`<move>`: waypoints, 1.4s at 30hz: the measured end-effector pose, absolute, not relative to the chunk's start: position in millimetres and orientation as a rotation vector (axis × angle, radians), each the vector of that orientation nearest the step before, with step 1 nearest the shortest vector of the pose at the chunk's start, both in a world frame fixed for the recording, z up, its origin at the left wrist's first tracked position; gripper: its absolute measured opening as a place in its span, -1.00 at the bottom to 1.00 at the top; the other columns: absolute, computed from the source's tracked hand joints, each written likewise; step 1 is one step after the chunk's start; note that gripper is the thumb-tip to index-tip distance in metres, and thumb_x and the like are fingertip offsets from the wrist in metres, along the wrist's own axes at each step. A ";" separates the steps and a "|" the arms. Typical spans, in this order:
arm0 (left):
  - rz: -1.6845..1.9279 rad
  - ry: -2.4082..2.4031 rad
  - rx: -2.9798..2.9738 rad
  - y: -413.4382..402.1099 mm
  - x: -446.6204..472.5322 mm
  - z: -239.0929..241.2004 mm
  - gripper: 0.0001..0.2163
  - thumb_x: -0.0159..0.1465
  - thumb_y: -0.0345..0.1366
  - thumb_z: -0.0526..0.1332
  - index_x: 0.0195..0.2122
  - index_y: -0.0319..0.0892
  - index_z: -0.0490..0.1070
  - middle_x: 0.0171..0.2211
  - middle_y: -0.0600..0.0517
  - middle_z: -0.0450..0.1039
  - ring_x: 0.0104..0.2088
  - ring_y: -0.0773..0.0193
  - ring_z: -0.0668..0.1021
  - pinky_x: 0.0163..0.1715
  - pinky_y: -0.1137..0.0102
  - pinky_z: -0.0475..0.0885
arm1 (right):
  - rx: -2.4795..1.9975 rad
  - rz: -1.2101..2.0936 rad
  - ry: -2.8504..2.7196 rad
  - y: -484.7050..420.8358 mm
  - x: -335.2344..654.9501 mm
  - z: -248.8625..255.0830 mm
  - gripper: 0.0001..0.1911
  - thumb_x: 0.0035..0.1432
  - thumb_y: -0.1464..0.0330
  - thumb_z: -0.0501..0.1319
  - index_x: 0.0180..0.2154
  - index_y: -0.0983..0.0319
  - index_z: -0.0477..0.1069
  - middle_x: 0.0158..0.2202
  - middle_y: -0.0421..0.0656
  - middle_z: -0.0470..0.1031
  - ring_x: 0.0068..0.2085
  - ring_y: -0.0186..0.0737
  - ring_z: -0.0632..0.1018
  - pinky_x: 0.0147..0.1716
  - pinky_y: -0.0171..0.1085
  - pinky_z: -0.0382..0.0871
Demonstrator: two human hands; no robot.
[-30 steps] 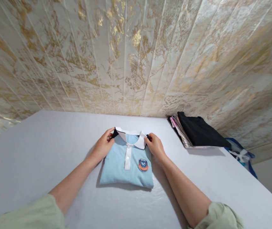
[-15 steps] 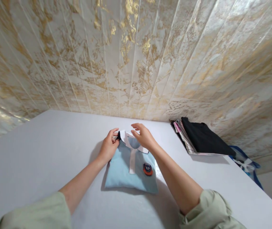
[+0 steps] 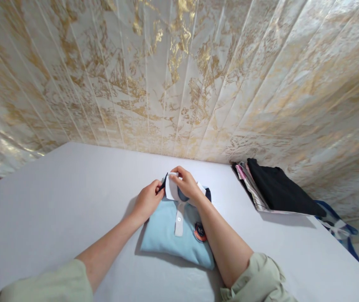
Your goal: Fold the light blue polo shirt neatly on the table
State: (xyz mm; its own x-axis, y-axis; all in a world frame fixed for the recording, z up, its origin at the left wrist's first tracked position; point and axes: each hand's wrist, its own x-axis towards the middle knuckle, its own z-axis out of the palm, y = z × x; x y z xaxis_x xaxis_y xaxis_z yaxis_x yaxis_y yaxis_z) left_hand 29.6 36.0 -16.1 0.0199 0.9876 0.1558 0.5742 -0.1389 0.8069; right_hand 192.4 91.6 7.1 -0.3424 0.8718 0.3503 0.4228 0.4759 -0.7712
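White table (image 3: 56, 201) bears a folded polo shirt (image 3: 170, 228), both hands apparently pinching its collar (image 3: 170, 189).

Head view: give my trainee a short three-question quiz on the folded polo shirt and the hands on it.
1. True or false: both hands are at the collar of the light blue polo shirt.
2. Which hand pinches the white collar flap with its fingers? A) left hand B) right hand
3. Fill in: the stack of folded clothes lies on the white table to the ____ of the shirt, by the wall.

Key: 1 true. 2 B; the right forearm crosses over the shirt, and the left hand holds the collar's left edge. 3 right.
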 end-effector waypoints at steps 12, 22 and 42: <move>0.835 1.844 1.822 29.5 32.4 -8.9 -0.98 0.24 -0.32 0.13 -0.33 -0.10 0.27 -0.42 0.09 0.45 -0.41 0.30 0.48 -0.43 0.47 0.22 | -1.300 0.578 -1.918 96.3 191.3 -6.7 -0.87 0.14 0.31 0.12 -0.26 0.16 0.38 -0.38 -0.25 0.46 -0.33 -0.28 0.43 -0.28 -0.34 0.25; 0.880 1.718 1.678 44.8 27.1 -11.3 -0.75 0.26 -0.13 0.02 -0.35 -0.14 0.40 -0.37 -0.02 0.53 -0.33 0.20 0.52 -0.33 0.39 0.30 | -1.280 0.643 -1.912 97.9 190.4 -11.7 -0.86 0.14 0.34 0.08 -0.24 0.17 0.35 -0.36 -0.24 0.45 -0.31 -0.29 0.44 -0.26 -0.32 0.26; 1.143 1.526 1.624 75.2 26.1 -21.4 -0.68 0.15 -0.29 0.13 -0.07 -0.19 0.45 -0.24 -0.04 0.55 -0.32 0.24 0.56 -0.23 0.35 0.44 | -1.565 0.341 -2.084 89.9 178.9 -4.7 -0.72 0.19 0.36 0.12 -0.04 0.19 0.32 -0.10 -0.07 0.47 -0.09 -0.16 0.46 -0.12 -0.25 0.24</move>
State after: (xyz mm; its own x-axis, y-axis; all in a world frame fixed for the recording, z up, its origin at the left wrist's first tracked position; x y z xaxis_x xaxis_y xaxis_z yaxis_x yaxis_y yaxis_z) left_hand 26.1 75.2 -21.4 -0.0456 0.9842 0.1711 0.4415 -0.1338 0.8872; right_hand 178.9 89.9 -4.7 -0.2077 0.9470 0.2450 0.8197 0.3052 -0.4847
